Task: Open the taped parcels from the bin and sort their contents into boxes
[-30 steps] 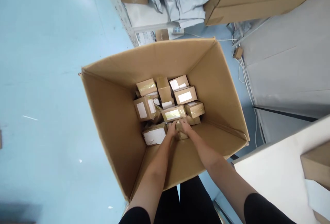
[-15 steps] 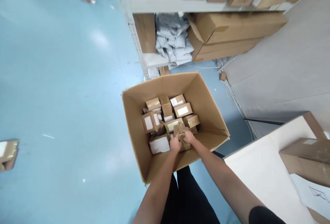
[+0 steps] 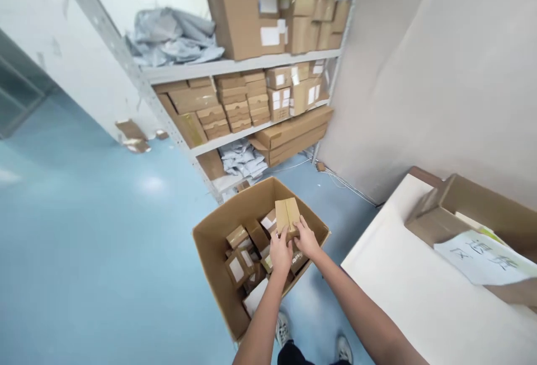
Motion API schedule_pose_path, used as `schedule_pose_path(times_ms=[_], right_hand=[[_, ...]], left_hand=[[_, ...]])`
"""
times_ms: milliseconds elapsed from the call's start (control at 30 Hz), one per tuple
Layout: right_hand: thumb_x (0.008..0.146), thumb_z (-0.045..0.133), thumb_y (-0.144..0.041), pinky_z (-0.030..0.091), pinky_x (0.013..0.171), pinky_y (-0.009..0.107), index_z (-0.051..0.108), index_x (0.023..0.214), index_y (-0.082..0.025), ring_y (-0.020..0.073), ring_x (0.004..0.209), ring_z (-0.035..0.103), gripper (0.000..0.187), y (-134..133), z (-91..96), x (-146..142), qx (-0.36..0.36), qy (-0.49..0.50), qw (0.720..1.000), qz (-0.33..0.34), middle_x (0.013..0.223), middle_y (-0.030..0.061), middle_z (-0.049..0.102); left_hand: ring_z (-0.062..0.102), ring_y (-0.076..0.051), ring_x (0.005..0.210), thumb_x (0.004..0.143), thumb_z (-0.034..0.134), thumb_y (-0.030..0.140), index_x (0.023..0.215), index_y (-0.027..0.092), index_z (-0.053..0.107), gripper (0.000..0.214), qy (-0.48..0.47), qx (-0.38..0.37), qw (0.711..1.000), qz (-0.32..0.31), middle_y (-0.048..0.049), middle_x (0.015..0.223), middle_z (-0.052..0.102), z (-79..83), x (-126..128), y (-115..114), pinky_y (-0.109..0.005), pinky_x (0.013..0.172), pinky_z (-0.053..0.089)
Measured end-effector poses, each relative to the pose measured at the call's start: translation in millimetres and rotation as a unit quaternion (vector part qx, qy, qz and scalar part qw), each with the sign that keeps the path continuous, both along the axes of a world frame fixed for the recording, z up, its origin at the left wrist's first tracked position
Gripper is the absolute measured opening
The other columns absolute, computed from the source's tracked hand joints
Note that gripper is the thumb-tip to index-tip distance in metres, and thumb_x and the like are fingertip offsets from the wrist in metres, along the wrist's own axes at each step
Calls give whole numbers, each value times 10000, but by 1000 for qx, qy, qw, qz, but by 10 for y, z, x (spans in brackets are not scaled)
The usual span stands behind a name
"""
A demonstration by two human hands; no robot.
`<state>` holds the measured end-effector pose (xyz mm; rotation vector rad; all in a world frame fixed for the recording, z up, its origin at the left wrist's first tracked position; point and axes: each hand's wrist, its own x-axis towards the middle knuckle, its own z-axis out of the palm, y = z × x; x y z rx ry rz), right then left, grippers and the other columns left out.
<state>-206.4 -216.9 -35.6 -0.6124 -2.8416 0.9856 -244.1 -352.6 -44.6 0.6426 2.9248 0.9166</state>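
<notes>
Between my two hands is a small brown cardboard box (image 3: pixel 287 213), raised above the pile, a seam running along its top face. My left hand (image 3: pixel 281 252) grips its near left corner, and my right hand (image 3: pixel 306 237) has hold of its near right side. Below them stands a large open carton (image 3: pixel 218 292) on the floor. Inside it lie several small boxes, among them a box with a white label (image 3: pixel 239 268) and a taped box (image 3: pixel 238 237). My forearms and the held box hide part of the pile.
Ahead stands a metal shelf rack (image 3: pixel 243 64) filled with cardboard boxes and grey plastic mailers (image 3: pixel 170 37). At the right, a white table (image 3: pixel 377 275) bears an open box with a handwritten paper sheet (image 3: pixel 486 257). Flattened cardboard (image 3: pixel 132 132) lies on the blue floor by the wall.
Both hands have lifted the small cardboard box up from the pile in the carton. The head view has tilted upward, so more of the shelf rack shows.
</notes>
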Motion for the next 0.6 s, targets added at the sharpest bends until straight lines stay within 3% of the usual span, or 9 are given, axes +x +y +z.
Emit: schedule_pose_path(times_ms=[133, 300, 433, 533, 600], right_hand=[[846, 653, -94, 504, 1084, 418, 576, 1414, -234, 314, 1335, 627, 590, 544, 405, 702, 16, 39, 997, -70, 1697, 171, 333], [888, 612, -118, 527, 1067, 421, 555, 1446, -226, 318, 1284, 662, 572, 1419, 558, 2204, 34, 81, 977, -194, 1711, 181, 295], [899, 622, -138, 541, 1055, 422, 550, 1450, -237, 309, 1249, 681, 564, 2024, 457, 3586, 37, 83, 948, -306, 1717, 169, 290], [908, 606, -127, 537, 1070, 423, 536, 1461, -235, 301, 1261, 673, 567, 2295, 212, 4471, 40, 77, 922, -377, 1716, 172, 292], [912, 593, -116, 530, 1087, 427, 538, 1458, -221, 298, 1296, 652, 559, 2372, -43, 4957, 41, 72, 908, -410, 1714, 182, 294]], left_hand=[[615, -276, 1227, 914, 668, 193, 1474, 351, 596, 587, 34, -5, 995, -89, -115, 1431, 494, 463, 474, 609, -388, 1029, 539], [596, -287, 1252, 934, 635, 222, 1519, 383, 557, 612, 43, -16, 976, -214, -105, 1452, 490, 773, 1626, 1714, -403, 1080, 517], [602, -276, 1242, 936, 620, 193, 1502, 371, 575, 594, 38, -14, 942, -333, -107, 1454, 487, 751, 2788, 2581, -383, 1070, 517], [607, -258, 1239, 950, 599, 189, 1491, 355, 581, 567, 30, -24, 915, -401, -104, 1461, 484, 567, 3600, 3057, -353, 1044, 526], [609, -249, 1246, 966, 568, 184, 1495, 347, 570, 554, 22, -53, 901, -429, -106, 1478, 483, 371, 4053, 3242, -339, 1032, 528]])
